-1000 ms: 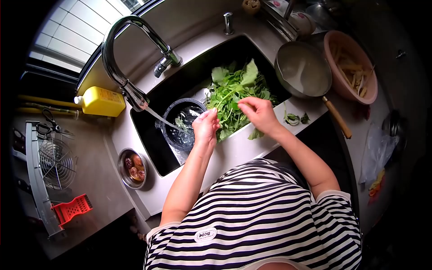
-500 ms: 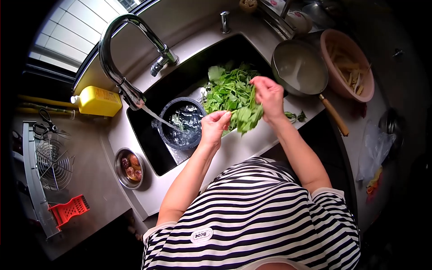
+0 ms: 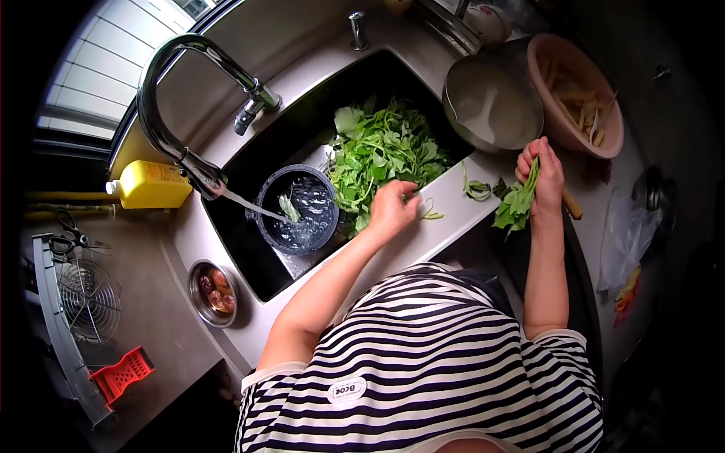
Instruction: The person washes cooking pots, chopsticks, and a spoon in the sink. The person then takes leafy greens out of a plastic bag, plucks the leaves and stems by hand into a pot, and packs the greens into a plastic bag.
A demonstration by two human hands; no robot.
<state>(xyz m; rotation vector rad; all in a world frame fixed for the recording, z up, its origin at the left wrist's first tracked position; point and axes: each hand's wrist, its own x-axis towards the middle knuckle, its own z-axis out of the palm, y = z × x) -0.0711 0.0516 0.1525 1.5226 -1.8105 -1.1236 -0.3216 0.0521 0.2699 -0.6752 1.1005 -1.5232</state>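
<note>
Leafy greens (image 3: pixel 385 147) fill the right part of the dark sink (image 3: pixel 260 170). My left hand (image 3: pixel 394 208) hovers at the front edge of the heap, fingers curled and apart, with no leaf visible between them. Beside the pan handle, my right hand (image 3: pixel 542 177) is closed round a small bunch of greens (image 3: pixel 517 205), whose leaves hang down to the left. Water runs from the faucet (image 3: pixel 200 175) into a round dark pot (image 3: pixel 297 210) with a leaf floating in it. Some stems (image 3: pixel 431 214) lie on the sink's front rim by my left hand.
A pan (image 3: pixel 492 103) of cloudy liquid and a pink basin (image 3: pixel 578 94) of pale strips stand at the right. Wilted sprigs (image 3: pixel 476 188) lie on the ledge. At the left are a yellow bottle (image 3: pixel 153 184), a steel bowl (image 3: pixel 213 294) and a red grater (image 3: pixel 122 376).
My right hand has moved right, away from the sink, with the bunch in it. My left hand has let go of the greens and shifted right. The view has tilted slightly.
</note>
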